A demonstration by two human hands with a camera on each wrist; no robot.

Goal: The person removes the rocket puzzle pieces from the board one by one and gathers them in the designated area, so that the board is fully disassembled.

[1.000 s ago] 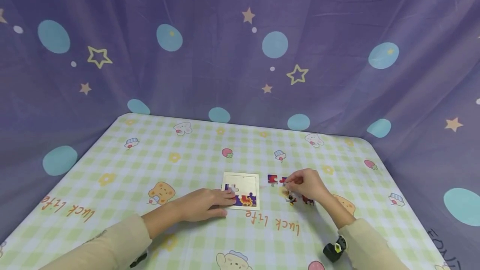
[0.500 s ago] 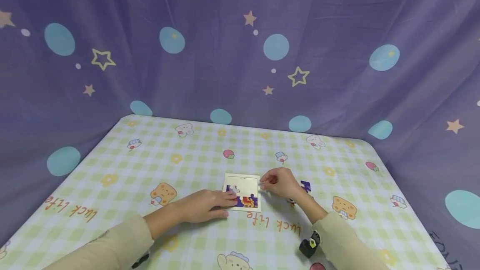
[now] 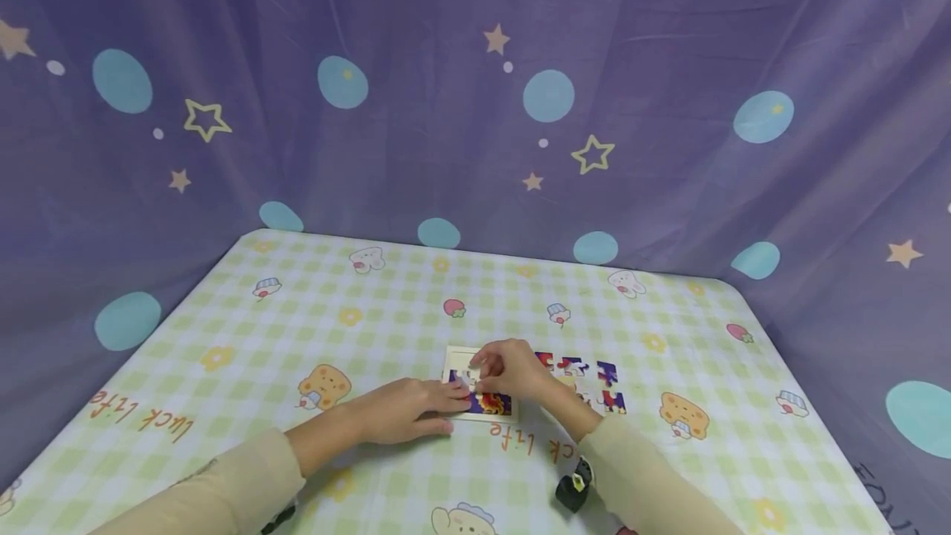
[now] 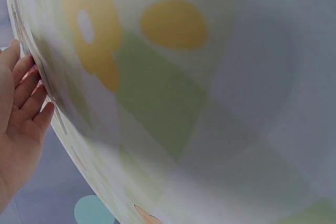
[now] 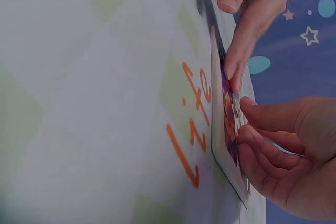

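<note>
A small square jigsaw tray point(image 3: 483, 417) with a pale rim lies mid-table, its lower part filled with purple, red and yellow pieces. My left hand point(image 3: 404, 411) rests on its left side, fingers straight and fingertips on the fitted pieces. Over the tray's middle, my right hand point(image 3: 513, 370) pinches a jigsaw piece point(image 3: 474, 378) between thumb and fingers; the piece is mostly hidden. In the right wrist view the right hand's fingertips point(image 5: 247, 135) are at the tray's surface, close to the left hand's fingers point(image 5: 236, 72).
Several loose jigsaw pieces lie right of the tray, among them a purple one point(image 3: 607, 373) and a red and purple one point(image 3: 613, 400); the right forearm partly covers others. A checked cloth point(image 3: 386, 312) covers the table, and a purple curtain point(image 3: 446, 147) hangs behind.
My right hand has moved left from the loose pieces to over the tray, carrying a jigsaw piece. The left hand has stayed on the tray's left side.
</note>
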